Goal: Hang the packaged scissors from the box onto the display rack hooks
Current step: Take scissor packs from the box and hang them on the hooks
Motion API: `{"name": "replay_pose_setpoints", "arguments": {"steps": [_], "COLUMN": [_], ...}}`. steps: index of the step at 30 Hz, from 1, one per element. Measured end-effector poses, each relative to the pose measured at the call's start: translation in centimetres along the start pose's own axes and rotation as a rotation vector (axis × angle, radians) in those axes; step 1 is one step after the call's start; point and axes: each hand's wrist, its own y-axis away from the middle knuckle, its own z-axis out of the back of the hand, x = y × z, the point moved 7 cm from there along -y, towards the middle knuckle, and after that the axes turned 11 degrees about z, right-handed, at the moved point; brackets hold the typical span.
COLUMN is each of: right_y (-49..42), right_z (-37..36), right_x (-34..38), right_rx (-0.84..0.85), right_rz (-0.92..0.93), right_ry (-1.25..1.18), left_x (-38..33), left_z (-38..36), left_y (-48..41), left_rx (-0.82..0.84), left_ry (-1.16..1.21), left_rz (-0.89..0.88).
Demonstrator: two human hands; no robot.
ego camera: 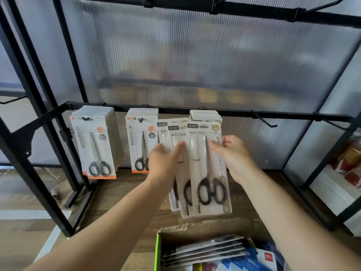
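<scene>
Just in front of the rack's lower rail (175, 110), near its middle, three fanned scissors packs (175, 133) stand upright, hang-tabs up and handles down. The left hand (163, 163) grips the rear packs from their left side. The right hand (234, 156) pinches the front pack (209, 173) at its right edge. That pack's top lies just below the beige stack (205, 114) already hooked, so the right hand is nearer. An empty hook (266, 122) sits further right. More packs lie in the cardboard box (159, 249) below.
</scene>
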Motion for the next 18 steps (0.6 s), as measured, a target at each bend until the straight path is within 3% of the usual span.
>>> {"name": "replay_pose_setpoints", "arguments": {"steps": [6, 18], "right_y": [-1.0, -1.0], "right_z": [2.5, 0.4], "right_x": [-0.3, 0.8], "right_rx": [-0.126, -0.147], "right_rz": [0.044, 0.233], "right_ry": [0.097, 0.275], "left_x": [-0.9, -0.2], "left_z": [0.6, 2.3], "left_y": [0.5, -0.3], "left_rx": [-0.07, -0.112], "left_ry": [-0.067, -0.108], "left_rz": [-0.157, -0.14]}}
